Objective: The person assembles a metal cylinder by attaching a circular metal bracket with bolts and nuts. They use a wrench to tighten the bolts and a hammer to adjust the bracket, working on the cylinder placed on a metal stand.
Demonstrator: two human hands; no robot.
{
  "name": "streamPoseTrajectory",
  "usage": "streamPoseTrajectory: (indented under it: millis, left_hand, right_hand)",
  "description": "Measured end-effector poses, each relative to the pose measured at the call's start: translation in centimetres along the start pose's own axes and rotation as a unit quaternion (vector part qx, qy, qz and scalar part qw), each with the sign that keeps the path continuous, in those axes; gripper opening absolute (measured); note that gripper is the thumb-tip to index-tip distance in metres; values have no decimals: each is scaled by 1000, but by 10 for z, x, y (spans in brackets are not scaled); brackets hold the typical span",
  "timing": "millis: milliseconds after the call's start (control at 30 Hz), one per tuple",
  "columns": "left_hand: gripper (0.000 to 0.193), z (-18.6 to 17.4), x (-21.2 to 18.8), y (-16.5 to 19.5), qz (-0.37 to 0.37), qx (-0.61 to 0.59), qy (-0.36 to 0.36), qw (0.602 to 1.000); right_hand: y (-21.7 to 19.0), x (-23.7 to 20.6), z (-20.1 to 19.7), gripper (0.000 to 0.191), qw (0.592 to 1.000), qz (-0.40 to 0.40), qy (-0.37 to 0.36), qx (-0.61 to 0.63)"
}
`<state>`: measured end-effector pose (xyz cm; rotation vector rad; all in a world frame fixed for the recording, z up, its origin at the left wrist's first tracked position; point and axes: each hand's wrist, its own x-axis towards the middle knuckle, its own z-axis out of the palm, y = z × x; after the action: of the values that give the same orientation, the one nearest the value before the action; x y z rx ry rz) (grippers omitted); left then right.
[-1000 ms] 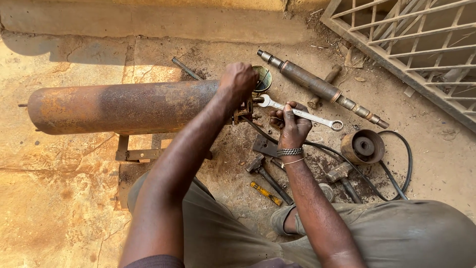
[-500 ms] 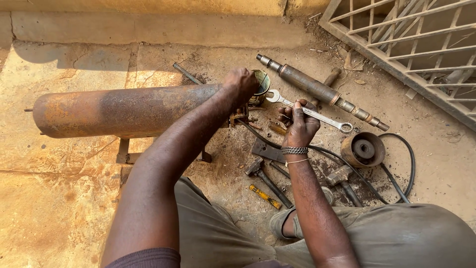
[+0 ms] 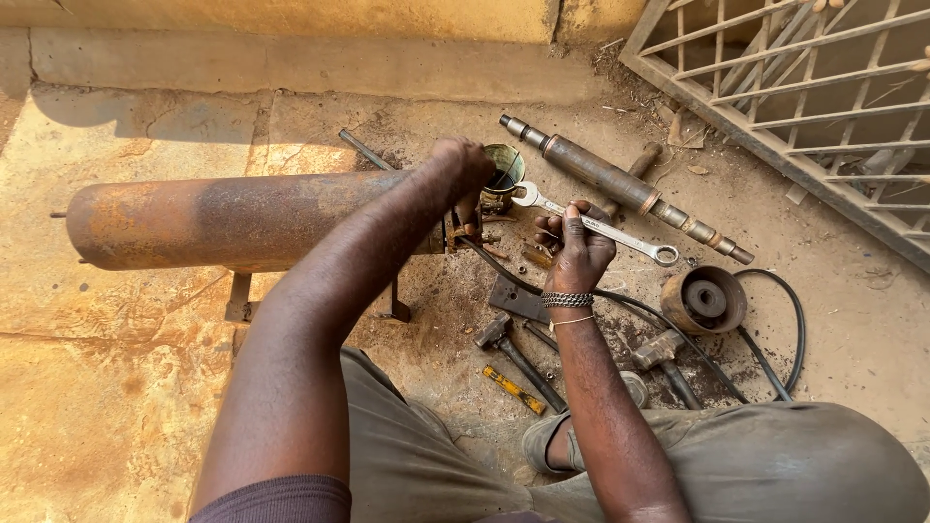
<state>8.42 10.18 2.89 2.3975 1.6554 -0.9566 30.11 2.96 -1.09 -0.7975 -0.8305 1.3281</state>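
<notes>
1 rusty tank point(image 3: 232, 221) lies on its side at 9 o'clock, on a metal stand. Left hand point(image 3: 463, 165) rests over the tank's right end, fingers curled; what it grips, can't tell. 1 small round tin point(image 3: 504, 177) just beside it at 12. Right hand point(image 3: 578, 250), centre, closed round 1 silver spanner point(image 3: 596, 226), open end pointing to the tin. 2 hammers point(image 3: 513, 353) at 6. 1 long steel shaft point(image 3: 625, 187) at 1. 1 pulley point(image 3: 704, 300) w/ black belt at 3. No labels or signs seen.

Silver combination wrench point(image 3: 593, 225) held slanted, rusty cylinder tank point(image 3: 242, 221) lying sideways
</notes>
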Motion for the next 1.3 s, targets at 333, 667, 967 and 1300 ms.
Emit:
streamPoseTrajectory:
  millis: [333, 667, 967, 1300]
  left_hand:
    - [26, 6, -5, -1, -14, 16, 23, 1000]
    - [29, 3, -8, 5, -35, -48, -4, 998]
    - [65, 23, -54, -22, -51, -432, 109, 894]
    - [136, 97, -93, 26, -143, -281, 266, 911]
  right_hand:
    - [3, -3, 5, 8, 1000, -7, -6, -8]
    - [7, -6, 6, 9, 1000, 2, -18, 8]
    - [31, -17, 0, 13, 957, -164, -157, -180]
    - [101, -27, -12, 16, 718, -410, -269, -495]
